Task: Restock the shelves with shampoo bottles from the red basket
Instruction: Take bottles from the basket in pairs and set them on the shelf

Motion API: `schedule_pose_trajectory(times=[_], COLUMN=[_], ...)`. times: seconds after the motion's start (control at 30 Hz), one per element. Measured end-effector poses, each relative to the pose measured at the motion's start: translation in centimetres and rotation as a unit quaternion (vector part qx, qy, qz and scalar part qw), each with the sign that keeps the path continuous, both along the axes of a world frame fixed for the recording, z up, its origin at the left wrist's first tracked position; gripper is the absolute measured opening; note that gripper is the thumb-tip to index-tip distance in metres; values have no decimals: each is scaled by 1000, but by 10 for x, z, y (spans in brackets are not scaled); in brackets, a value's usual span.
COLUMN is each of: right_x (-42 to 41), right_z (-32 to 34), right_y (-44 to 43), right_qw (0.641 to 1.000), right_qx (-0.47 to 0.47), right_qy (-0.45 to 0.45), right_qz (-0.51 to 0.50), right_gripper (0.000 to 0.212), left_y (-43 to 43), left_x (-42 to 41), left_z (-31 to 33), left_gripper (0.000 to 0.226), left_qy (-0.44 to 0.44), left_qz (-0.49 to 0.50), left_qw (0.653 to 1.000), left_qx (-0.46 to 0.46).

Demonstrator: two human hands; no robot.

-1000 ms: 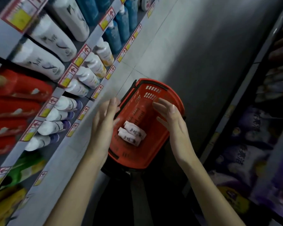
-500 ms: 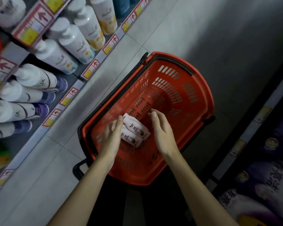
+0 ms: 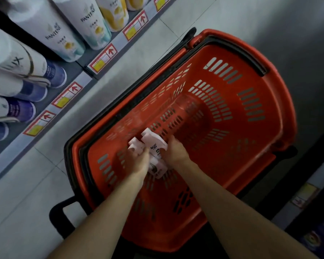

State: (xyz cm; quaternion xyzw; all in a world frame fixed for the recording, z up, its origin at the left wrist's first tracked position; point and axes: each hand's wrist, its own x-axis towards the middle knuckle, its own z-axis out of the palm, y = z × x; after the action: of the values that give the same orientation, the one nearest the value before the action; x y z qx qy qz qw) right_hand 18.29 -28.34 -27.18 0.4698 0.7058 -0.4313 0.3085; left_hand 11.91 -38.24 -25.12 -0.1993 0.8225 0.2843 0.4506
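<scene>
Two small pale-pink shampoo bottles (image 3: 154, 146) lie touching on the floor of the red basket (image 3: 223, 165), toward its near-left corner. The left hand (image 3: 138, 159) curls round one and the right hand (image 3: 173, 153) round the other. They look light, stiff and slick, so a mid-body grip suits.

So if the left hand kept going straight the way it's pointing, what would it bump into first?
The left hand points down into the red basket and seems to grip a small pink bottle. Past that, it would likely meet the basket's slotted floor, though depth is hard to judge.
</scene>
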Motion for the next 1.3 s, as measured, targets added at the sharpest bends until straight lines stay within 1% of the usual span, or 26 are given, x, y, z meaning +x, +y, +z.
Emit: schedule_pose_trajectory(times=[0.03, 0.13, 0.2, 0.3, 0.37, 0.47, 0.53, 0.6, 0.7, 0.73, 0.8, 0.87, 0.93, 1.03, 1.17, 1.23, 1.3], right_x=[0, 0, 0, -1, -1, -1, -1, -1, -2, -2, -2, -1, 2, 7, 12, 14, 14], right_z=[-10, -29, -38, -50, -56, -65, -70, -74, -79, -80, -82, -83, -82, -81, -74, -66, -55], right_y=[-2, -7, -9, -11, -14, -18, -20, -22, -23, -24, -23, -22, -17, -4, 11, 15, 18], right_qw=[1000, 996, 994, 993, 994, 996, 996, 995, 996, 996, 997, 997, 998, 1000, 999, 999, 998], right_qx=[3, 10, 17, 30, 28, 24, 32, 39, 34, 30, 22, 17, 16, 2, -13, -17, -17], right_qy=[-8, -29, -40, -43, -45, -44, -44, -48, -51, -49, -42, -36, -26, 4, 36, 40, 50], right_qz=[29, 85, 104, 108, 94, 78, 77, 75, 66, 66, 65, 59, 49, 3, -24, -23, -26], right_gripper=[48, 51, 54, 59, 62, 65, 67, 68, 70, 70, 66, 58, 59, 64, 73, 71, 68], left_y=[-1, -7, -8, -12, -17, -20, -16, -8, -5, -6, -11, -15, -19, -23, -26, -24, -22], left_x=[2, 10, 13, 13, 14, 14, 13, 12, 21, 24, 28, 28, 32, 38, 45, 47, 45], left_z=[-6, -27, -35, -48, -65, -88, -86, -78, -81, -84, -97, -103, -102, -97, -94, -87, -73], left_gripper=[46, 35, 23, 52, 54, 40, 28, 4, 2, 3, 14, 34, 47, 45, 41, 44, 46], left_qy=[13, 53, 34, 12, 13, 8, 6, -6, -57, -66, -75, -76, -68, -57, -65, -54, -33], left_qz=[-17, -56, -46, -24, -4, 50, 55, 62, 71, 77, 89, 90, 85, 129, 199, 203, 178], left_qw=[1000, 997, 998, 1000, 1000, 999, 998, 998, 996, 995, 993, 993, 994, 990, 976, 974, 979], left_qx=[-13, -8, -9, -15, 2, 4, -14, -14, 0, 2, -2, -17, -25, -2, 64, 89, 96])
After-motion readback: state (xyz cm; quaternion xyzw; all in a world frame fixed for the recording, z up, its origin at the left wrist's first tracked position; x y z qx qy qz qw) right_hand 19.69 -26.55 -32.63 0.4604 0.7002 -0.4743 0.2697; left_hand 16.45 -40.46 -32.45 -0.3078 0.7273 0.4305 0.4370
